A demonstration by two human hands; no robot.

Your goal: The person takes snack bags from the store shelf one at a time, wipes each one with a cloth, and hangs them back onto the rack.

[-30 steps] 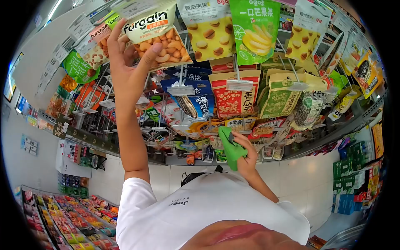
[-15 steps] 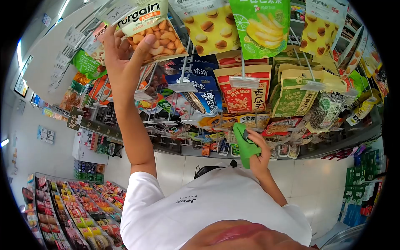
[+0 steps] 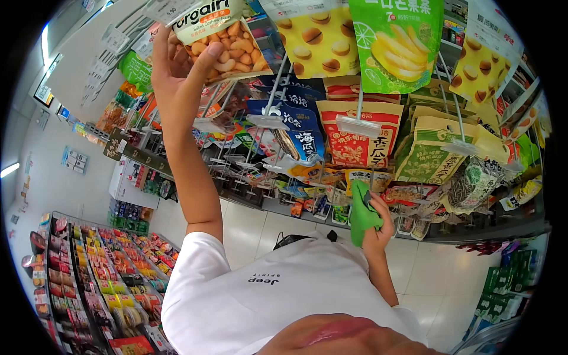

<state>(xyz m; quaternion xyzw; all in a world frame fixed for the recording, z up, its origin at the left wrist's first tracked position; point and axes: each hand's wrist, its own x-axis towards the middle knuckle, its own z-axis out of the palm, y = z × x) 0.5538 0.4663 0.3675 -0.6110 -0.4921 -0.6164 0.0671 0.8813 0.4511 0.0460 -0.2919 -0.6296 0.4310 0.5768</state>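
My left hand [image 3: 180, 83] is raised at the upper left, its thumb across the front of a bag of salted cashew nuts [image 3: 236, 52] and its fingers at the bag's left side. The bag hangs on the rack under a price tag. Low in front of the rack, my right hand [image 3: 380, 229] is closed around a green cloth [image 3: 362, 214]. A small dark patch shows at the cloth near the fingers. Right of the cashews hang a yellow nut bag [image 3: 313, 38] and a green bag of dried mango [image 3: 397, 47].
Below hang blue seed bags [image 3: 299, 133], a red seed bag [image 3: 361, 133] and green-and-cream bags [image 3: 435, 148] on metal hooks with clear tag holders. A snack shelf [image 3: 112, 284] stands at the lower left. Green cartons [image 3: 500, 290] are stacked at the lower right, beside the tiled floor [image 3: 435, 269].
The view has shifted slightly, so the hanging bags and my right hand with the green cloth appear farther right. My left hand stays on the cashew bag.
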